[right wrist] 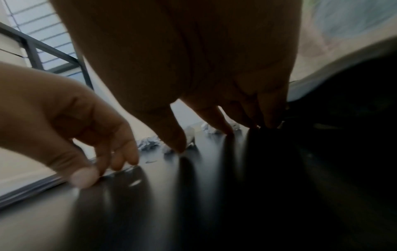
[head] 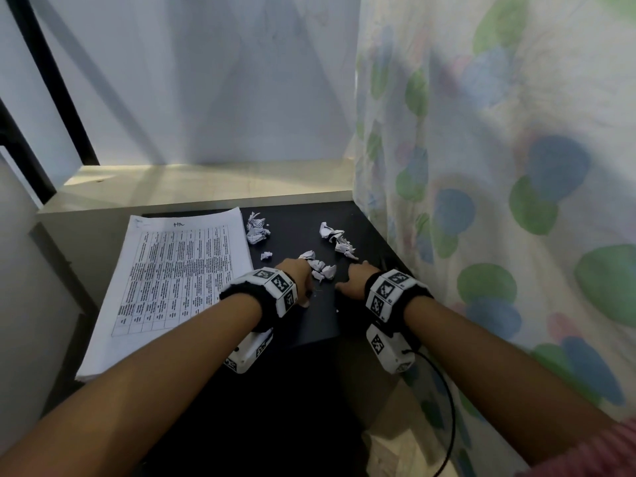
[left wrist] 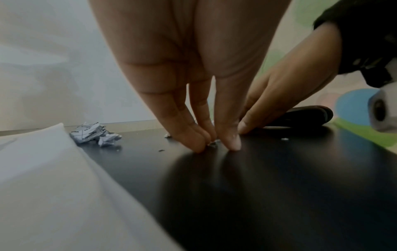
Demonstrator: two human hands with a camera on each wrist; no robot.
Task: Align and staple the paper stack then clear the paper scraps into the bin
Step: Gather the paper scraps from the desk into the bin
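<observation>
Head view: paper scraps (head: 323,269) between left hand (head: 299,275) and right hand (head: 356,278).

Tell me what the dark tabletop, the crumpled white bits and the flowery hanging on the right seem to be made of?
Tabletop: probably laminate or coated board, black and smooth; the left wrist view shows the fingers' shadows softly mirrored on it. Crumpled bits: thin printed paper, matte, sharply creased with table lines showing. Hanging: light woven cloth, seemingly semi-sheer, falling in soft folds with blue and green printed blobs.
</observation>
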